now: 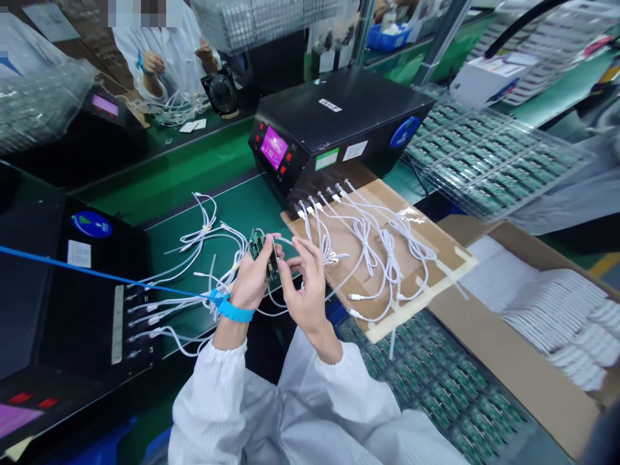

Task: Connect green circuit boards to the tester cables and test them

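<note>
My left hand (252, 278) grips a small stack of green circuit boards (264, 253) above the green bench. A blue wrist strap (232, 310) circles that wrist, with a blue cord running off to the left. My right hand (303, 281) is beside the boards, its fingers pinching a thin white cable (285, 240) near their edge. Both arms wear white sleeves. Loose white cables (198, 239) lie under and left of my hands.
A black tester box (339, 123) with a pink screen feeds several white cables over a cardboard sheet (382, 258). Another black box (72, 303) sits left. Trays of green boards (436, 387) lie lower right and back right (484, 155). A person in white works across the bench.
</note>
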Available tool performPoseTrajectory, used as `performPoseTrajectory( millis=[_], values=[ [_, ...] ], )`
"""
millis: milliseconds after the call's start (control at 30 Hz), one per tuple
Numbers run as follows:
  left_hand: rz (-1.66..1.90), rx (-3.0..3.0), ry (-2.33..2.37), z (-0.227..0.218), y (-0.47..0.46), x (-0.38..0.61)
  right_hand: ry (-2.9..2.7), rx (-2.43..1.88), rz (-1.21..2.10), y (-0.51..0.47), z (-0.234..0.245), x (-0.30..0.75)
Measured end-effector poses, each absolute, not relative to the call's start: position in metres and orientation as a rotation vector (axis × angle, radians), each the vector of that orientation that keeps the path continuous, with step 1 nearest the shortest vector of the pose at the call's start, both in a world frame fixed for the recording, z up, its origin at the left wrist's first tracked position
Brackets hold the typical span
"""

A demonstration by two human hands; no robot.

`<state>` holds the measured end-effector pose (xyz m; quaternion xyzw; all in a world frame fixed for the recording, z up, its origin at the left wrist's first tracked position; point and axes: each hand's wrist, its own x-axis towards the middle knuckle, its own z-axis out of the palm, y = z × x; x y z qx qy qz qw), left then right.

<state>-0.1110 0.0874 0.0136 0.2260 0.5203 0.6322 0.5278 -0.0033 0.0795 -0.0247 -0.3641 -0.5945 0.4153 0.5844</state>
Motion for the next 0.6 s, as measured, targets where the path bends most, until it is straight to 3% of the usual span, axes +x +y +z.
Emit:
performPoseTrajectory(
  millis=[433,600],
  values=[
    [1.552,0.441,1.168,0.014,0.101,-0.104,-1.673,-0.995,0.904,0.050,-0.053,0.012],
    [1.656,0.562,1.391,0.002,0.101,-0.106,-1.656,-1.024,0.829,0.053,-0.052,0.009]
  ],
)
